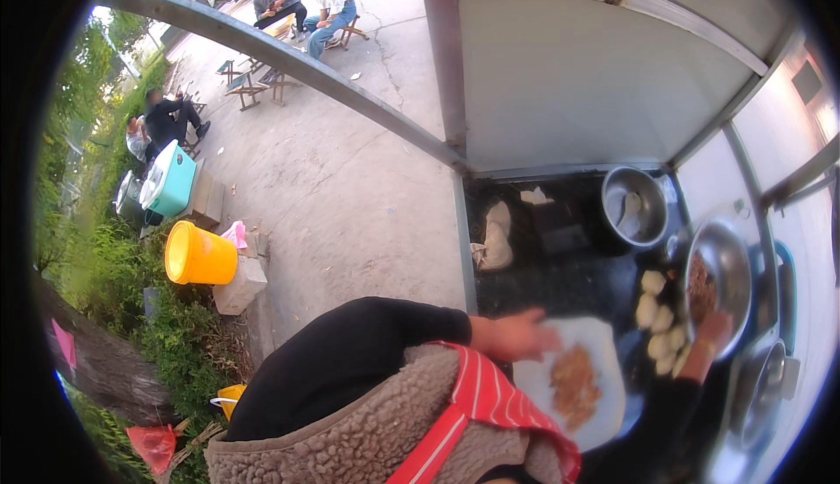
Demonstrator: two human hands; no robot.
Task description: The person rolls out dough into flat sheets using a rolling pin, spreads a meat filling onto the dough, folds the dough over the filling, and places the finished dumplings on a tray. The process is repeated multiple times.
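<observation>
My left hand [518, 336] is spread at the upper left edge of a thin, pale sheet, probably rolled dough [607, 372], with nothing seen in it. A patch of brownish filling [574, 385] lies on the sheet. My right hand [714, 330] reaches into a large steel bowl [732, 267], at the lower end of a reddish-brown minced filling [701, 287]; its fingertips are hidden, so its hold cannot be told. Several pale dough pieces [659, 320] lie between the sheet and the bowl, on a dark worktop [551, 287].
A second steel bowl [635, 207] holds a pale utensil. A cloth-like bundle [497, 234] lies near the worktop's left edge. Another metal vessel [760, 392] stands at the lower right. A metal frame post [443, 57] and panels enclose the worktop. Outside, people sit on folding stools near a yellow bucket [200, 254].
</observation>
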